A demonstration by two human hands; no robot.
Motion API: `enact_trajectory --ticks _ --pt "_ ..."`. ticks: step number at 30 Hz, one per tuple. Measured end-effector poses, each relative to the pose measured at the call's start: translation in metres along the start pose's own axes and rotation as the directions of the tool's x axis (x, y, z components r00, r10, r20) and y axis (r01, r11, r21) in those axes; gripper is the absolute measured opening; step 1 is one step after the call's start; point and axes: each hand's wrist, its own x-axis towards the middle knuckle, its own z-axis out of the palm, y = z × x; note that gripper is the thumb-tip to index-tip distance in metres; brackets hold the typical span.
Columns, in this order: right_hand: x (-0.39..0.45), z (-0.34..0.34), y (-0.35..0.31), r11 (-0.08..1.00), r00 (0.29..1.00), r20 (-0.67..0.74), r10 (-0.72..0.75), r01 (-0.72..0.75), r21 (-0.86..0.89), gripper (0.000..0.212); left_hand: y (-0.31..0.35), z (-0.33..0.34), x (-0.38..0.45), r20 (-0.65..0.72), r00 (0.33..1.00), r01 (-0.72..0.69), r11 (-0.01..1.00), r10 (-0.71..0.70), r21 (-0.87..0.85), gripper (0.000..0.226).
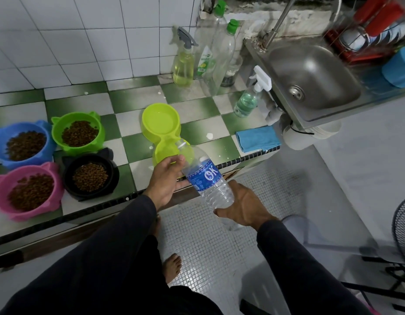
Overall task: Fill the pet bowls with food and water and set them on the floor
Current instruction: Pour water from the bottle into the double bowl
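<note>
- Clear water bottle (208, 183) with blue label, tilted, neck over the near basin of the lime double bowl (161, 133); part water inside, pooled toward the base.
- Right hand (244, 206) wrapped round the bottle's lower end, fingers curled under it.
- Left hand (167, 178) curled against the bottle's shoulder, thumb near the neck.
- Far basin of the lime double bowl holding shallow clear water; contents of near basin hidden behind bottle and hand.
- Four cat-eared bowls on the checkered counter (133, 105), left of the double bowl, each with brown kibble: blue bowl (22, 144), green bowl (77, 131), pink bowl (29, 190), black bowl (90, 175).
- By the wall: yellow spray bottle (183, 64) with yellowish liquid, two green-capped clear bottles (219, 55), nearly empty.
- Small spray bottle (247, 101) with pale green liquid beside the steel sink (310, 73).
- Folded blue cloth (257, 138) at the counter edge.
</note>
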Motion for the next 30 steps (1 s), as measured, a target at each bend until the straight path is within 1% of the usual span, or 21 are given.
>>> enact_trajectory --ticks 2,7,10,14,19,23,30 --pt "0.004 -0.002 -0.002 0.999 1.0 -0.006 -0.009 0.009 0.033 0.053 0.004 0.001 0.002 -0.004 1.0 -0.016 1.0 0.016 0.009 0.024" --pt "0.019 -0.013 -0.013 0.999 1.0 0.006 -0.027 0.027 0.045 0.058 0.021 -0.001 0.01 0.006 0.999 -0.05 0.999 0.05 0.017 0.054" --pt "0.031 -0.018 -0.021 0.996 0.999 0.009 -0.042 0.042 0.074 0.058 0.033 -0.002 0.017 0.021 0.998 -0.057 0.998 0.057 0.005 0.058" --pt "0.046 -0.026 -0.03 0.996 0.998 -0.003 -0.059 0.06 0.072 0.06 0.046 -0.004 0.031 -0.011 0.999 -0.051 0.999 0.051 0.011 0.047" --pt "0.063 -0.034 -0.038 0.996 0.997 0.003 -0.075 0.074 0.054 0.058 0.057 -0.008 0.051 -0.034 0.999 -0.039 0.999 0.04 0.03 0.02" --pt "0.072 -0.04 -0.043 0.998 0.998 0.024 -0.059 0.058 0.021 0.058 0.061 -0.013 0.064 -0.017 1.0 -0.02 0.999 0.02 0.026 0.017" --pt "0.079 -0.044 -0.049 0.999 0.998 0.054 -0.02 0.018 0.035 0.058 0.059 -0.018 0.077 -0.02 0.999 0.034 0.999 -0.034 0.002 0.015"
